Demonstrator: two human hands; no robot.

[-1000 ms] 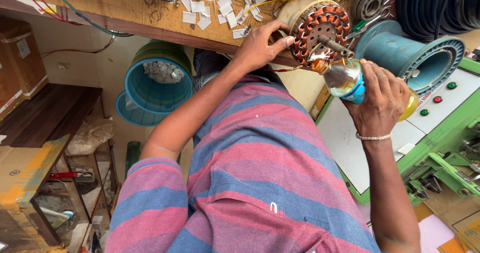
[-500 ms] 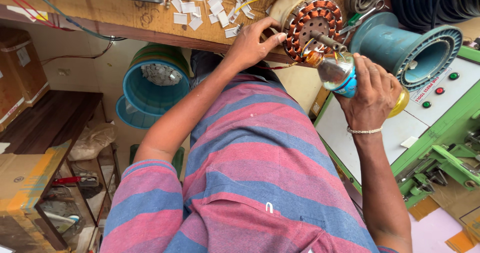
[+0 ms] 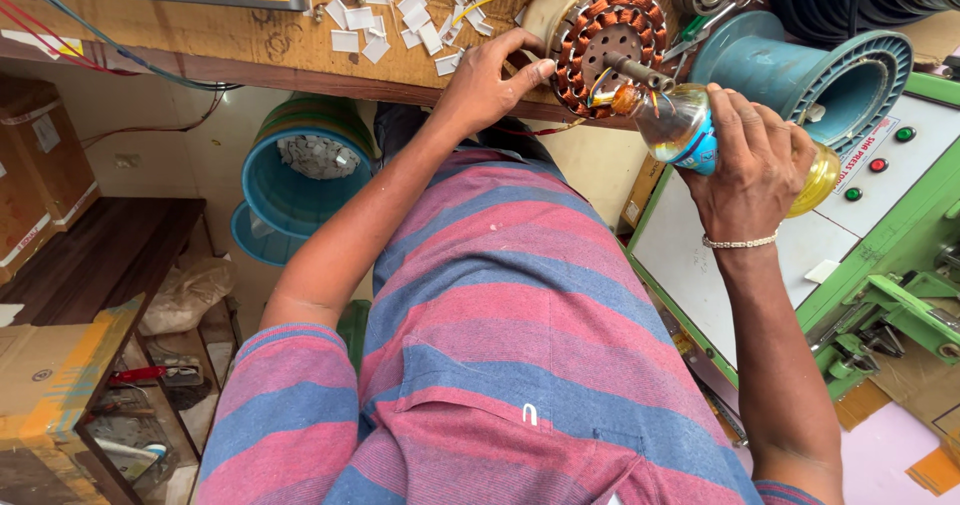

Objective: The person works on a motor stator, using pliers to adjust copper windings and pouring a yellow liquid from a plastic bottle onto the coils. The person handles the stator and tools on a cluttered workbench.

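1. Head view, compared with half a second ago: the right hand (image 3: 757,160) has tipped the clear bottle of yellow liquid (image 3: 690,130) a little closer to the stator, so its neck now sits right at the winding's lower edge, by the metal shaft (image 3: 636,69). The left hand (image 3: 487,83) has barely shifted; it holds the same spot on the stator's rim.

2. The right hand is wrapped fully round the bottle, fingers curled over its blue label, and the bottle lies nearly on its side with the neck toward the stator. A beaded bracelet (image 3: 740,241) circles that wrist.

3. The left hand is half closed, thumb and fingertips pressed on the left edge of the copper-wound stator (image 3: 608,27), which stands on edge at the front of the wooden bench (image 3: 200,35).

4. Around it: small white paper slips (image 3: 400,15) are scattered on the bench left of the stator; a large teal spool (image 3: 800,65) lies just right of it, behind the bottle.

5. A green and white control panel (image 3: 880,175) with coloured buttons sits under the right forearm. A blue bucket (image 3: 300,175) stands below the bench.

6. The person's striped shirt (image 3: 520,345) fills the lower middle and hides whatever lies beneath the bench edge there.
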